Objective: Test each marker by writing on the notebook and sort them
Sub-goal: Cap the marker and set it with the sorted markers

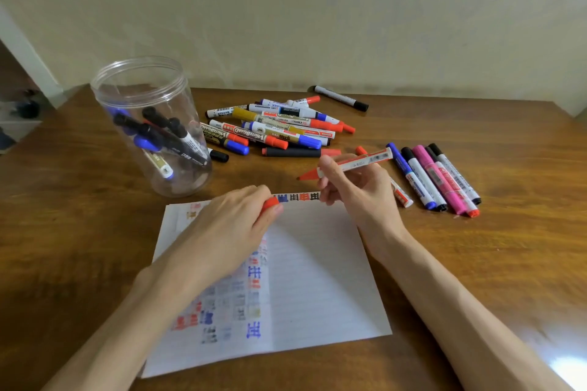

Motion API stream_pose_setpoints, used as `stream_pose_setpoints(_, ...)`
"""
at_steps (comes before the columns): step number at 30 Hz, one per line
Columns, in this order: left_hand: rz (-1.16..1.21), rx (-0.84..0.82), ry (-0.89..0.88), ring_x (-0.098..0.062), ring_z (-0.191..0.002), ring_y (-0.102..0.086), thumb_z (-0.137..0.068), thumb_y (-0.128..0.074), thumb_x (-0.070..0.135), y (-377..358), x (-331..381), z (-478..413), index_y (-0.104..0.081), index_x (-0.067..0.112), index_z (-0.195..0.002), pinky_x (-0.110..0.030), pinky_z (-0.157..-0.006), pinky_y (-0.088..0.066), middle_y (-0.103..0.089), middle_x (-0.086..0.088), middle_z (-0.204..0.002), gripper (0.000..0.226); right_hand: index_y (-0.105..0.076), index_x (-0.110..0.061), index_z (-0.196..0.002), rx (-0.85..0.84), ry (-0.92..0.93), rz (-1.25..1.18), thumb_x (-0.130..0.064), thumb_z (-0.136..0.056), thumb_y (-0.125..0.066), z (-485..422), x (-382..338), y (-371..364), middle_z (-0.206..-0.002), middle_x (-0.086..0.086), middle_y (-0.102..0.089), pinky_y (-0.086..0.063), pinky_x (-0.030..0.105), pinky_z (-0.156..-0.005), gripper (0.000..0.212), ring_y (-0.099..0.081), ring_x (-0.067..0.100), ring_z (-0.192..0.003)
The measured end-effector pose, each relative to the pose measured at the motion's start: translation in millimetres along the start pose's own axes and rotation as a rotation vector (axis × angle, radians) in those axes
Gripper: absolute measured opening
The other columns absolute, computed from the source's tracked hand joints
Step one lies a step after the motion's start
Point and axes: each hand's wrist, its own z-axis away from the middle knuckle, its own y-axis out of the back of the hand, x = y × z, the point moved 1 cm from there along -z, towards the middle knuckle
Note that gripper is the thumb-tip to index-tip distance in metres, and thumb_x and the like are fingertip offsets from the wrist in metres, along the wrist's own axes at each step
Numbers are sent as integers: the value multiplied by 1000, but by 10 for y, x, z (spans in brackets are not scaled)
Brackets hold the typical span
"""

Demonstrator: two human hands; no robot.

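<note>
Across the lower centre, over the notebook point(317, 279): with the right hand point(362, 192) pinching the uncapped red marker point(365, 162), lower its tip onto bare paper beside the top row of test marks; press lightly. Left hand point(228, 225) gripping the red cap point(270, 203), ready for recapping. Upper left: clear jar point(127, 86) holding markers. Centre: unsorted pile point(279, 127). Right: sorted row point(438, 178), close by; avoid knocking.
</note>
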Motion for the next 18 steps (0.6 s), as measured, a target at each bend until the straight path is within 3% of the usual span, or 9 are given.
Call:
stream_pose_setpoints(3, -134, 70, -12, -7, -97, -51, -102, -26, 48, -129, -31, 104, -44, 29, -106, -29, -84, -50, -48, 14, -104, 27, -76, -9, -99, -4, -40, 5, -36, -95, -75, 10, 0, -29, -83, 11, -77, -64, 38, -75, 27, -74, 27, -77)
stream_pose_setpoints(7, -139, 106, -11, -8, -98, -49, -106, -37, 39, -208, -115, 162, -37, 29, -110, -24, -86, -44, -40, 13, -107, 11, -75, -14, -96, 32, -100, 30, -30, -95, -76, 25, 15, -81, -80, 8, -77, -62, 30, -70, 15, -71, 17, -69)
stream_pose_setpoints(10, -158, 124, -4, -9, -95, -48, -101, -29, 43, -255, -146, 160, -43, 25, -113, -28, -87, -47, -42, 11, -106, 26, -74, -13, -96, 69, -126, 30, -24, -97, -75, 24, -32, -140, -76, 8, -75, -58, 24, -65, 11, -67, 12, -64)
stream_pose_setpoints(14, -34, 214, 7, -10, -88, -50, -100, -23, 52, -284, -163, 164, -52, 23, -109, -29, -79, -48, -50, 10, -100, 42, -74, -6, -102, 96, -190, -56, -23, -97, -74, -26, -128, -246, -74, 3, -72, -53, 27, -64, 18, -63, 13, -65)
stream_pose_setpoints(18, 95, 258, 2, -8, -93, -52, -99, -30, 55, -254, -167, 170, -56, 24, -108, -28, -81, -47, -55, 12, -101, 42, -72, -10, -94, 149, -281, -173, -26, -97, -73, 35, -116, -491, -73, 1, -68, -52, 28, -66, 16, -60, 10, -64)
